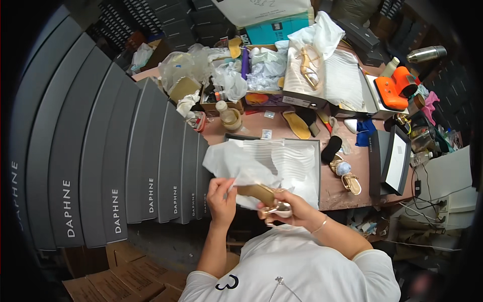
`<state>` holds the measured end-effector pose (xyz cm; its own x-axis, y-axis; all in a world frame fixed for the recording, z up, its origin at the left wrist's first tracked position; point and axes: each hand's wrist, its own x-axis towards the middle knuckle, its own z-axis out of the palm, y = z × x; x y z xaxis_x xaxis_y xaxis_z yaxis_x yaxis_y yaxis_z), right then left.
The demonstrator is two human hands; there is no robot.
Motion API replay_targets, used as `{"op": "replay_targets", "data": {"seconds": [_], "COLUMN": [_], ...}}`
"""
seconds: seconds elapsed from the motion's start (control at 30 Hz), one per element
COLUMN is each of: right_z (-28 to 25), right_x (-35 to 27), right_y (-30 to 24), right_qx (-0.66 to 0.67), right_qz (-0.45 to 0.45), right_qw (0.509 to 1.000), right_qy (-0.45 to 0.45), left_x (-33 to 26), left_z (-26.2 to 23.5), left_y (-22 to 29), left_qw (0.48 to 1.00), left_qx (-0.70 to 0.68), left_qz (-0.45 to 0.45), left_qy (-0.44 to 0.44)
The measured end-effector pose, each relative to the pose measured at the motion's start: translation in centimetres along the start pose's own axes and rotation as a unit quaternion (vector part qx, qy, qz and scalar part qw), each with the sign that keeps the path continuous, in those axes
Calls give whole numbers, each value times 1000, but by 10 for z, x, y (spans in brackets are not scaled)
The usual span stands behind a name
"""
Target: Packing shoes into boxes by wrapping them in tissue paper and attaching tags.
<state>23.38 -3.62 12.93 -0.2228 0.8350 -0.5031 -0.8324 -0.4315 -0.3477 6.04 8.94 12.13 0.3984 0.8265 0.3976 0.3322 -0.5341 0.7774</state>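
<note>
My right hand (pixel 297 210) grips a gold sandal (pixel 257 194) by its heel end, its tan sole turned up. My left hand (pixel 221 199) is closed on the edge of a white tissue sheet (pixel 236 160), beside the sandal's toe. The sheet hangs partly over an open shoebox (pixel 319 173) lined with rippled white padding (pixel 297 161). To the right of the box, another gold sandal (pixel 353 184) lies on the table with a pale wad of paper (pixel 343 167) in it. The right fingers partly hide the held sandal's straps.
Tall stacks of dark grey shoeboxes (pixel 115 151) wall off the left. A glue bottle (pixel 228 116), tan insoles (pixel 297 125) and a black rounded pad (pixel 331 149) lie beyond the box. Farther back are a box with a gold sandal (pixel 309 68) and an orange device (pixel 395 90).
</note>
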Motion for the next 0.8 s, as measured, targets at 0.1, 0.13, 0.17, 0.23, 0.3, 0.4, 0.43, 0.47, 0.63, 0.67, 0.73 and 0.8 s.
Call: {"op": "replay_targets", "data": {"seconds": [0.1,0.13,0.17,0.23,0.3,0.4,0.43,0.47,0.63,0.67,0.73,0.8], "right_z": [7,18,24,1,-34,-73,-74,-72,-73,-77,-77,-56], "right_x": [44,61,75,103,143,174,169,161,143,143,127,112], "right_y": [16,23,25,38,43,48,45,50,47,46,43,45], "right_qx": [110,106,98,-321,-497,-473,-474,-470,-479,-481,-460,-436], "right_qz": [-81,-135,-188,-393,-435,-340,-341,-347,-352,-341,-338,-370], "right_qw": [990,984,975,862,750,798,801,805,804,808,821,820], "right_qy": [-12,-39,-67,-19,-43,-154,-130,-102,-19,-4,24,23], "left_x": [-13,-19,-23,-27,-25,-44,-47,-51,-58,-60,-75,-83], "left_z": [-8,-4,2,10,14,25,36,33,21,20,14,16], "left_y": [37,37,38,35,25,46,46,49,48,50,41,20], "left_qw": [992,990,987,984,986,976,976,976,973,965,973,922], "left_qx": [-52,-43,-31,-18,-14,-49,-73,-80,-115,-129,-106,-355], "left_qz": [108,124,141,158,159,175,163,151,139,155,132,-153], "left_qy": [-28,-51,-70,-78,-49,-122,-127,-133,-144,-166,-156,-26]}}
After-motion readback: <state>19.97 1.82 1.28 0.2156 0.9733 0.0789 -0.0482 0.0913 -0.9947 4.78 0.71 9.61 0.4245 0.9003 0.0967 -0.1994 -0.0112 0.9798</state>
